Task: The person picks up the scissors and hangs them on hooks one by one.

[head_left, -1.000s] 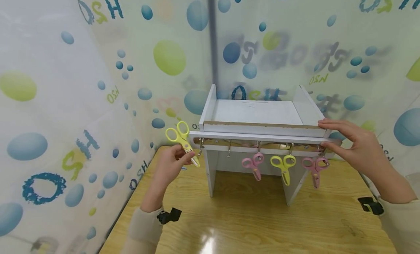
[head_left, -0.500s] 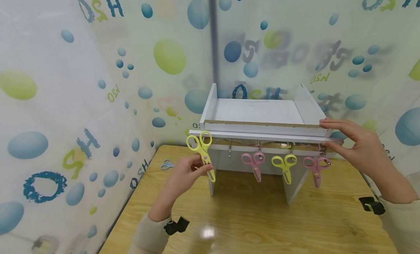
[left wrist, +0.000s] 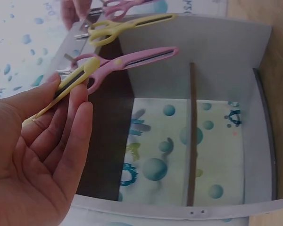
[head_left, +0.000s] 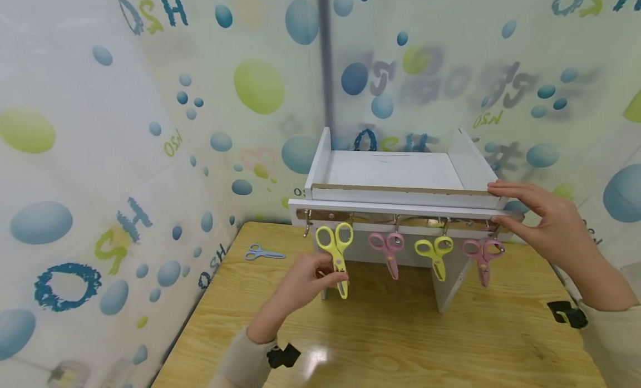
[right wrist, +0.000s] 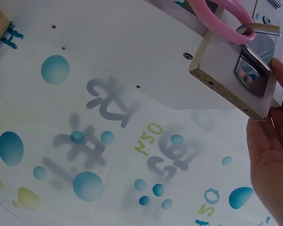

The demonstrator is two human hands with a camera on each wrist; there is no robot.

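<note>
My left hand (head_left: 302,282) pinches yellow scissors (head_left: 339,260) by the blades between thumb and fingers, handles up. Their finger loops overlap the second hook from the left in the head view. In the left wrist view the held yellow scissors (left wrist: 74,81) appear edge-on, close to the hanging pink scissors (left wrist: 127,61). My right hand (head_left: 561,226) holds the right end of the white shelf's hook rail (head_left: 340,204), thumb in front and fingers above. From hooks on the rail hang pink scissors (head_left: 386,251), yellow scissors (head_left: 434,254) and more pink scissors (head_left: 483,257).
Blue scissors (head_left: 265,255) lie on the wooden table (head_left: 400,343), left of the shelf. The leftmost hook (head_left: 307,224) bears nothing. A patterned cloth wall (head_left: 260,87) stands close behind and along the left side.
My left hand has carried the yellow scissors rightward and down, past the leftmost hook to the second one. The blue scissors have come into full view. The right hand has stayed put.
</note>
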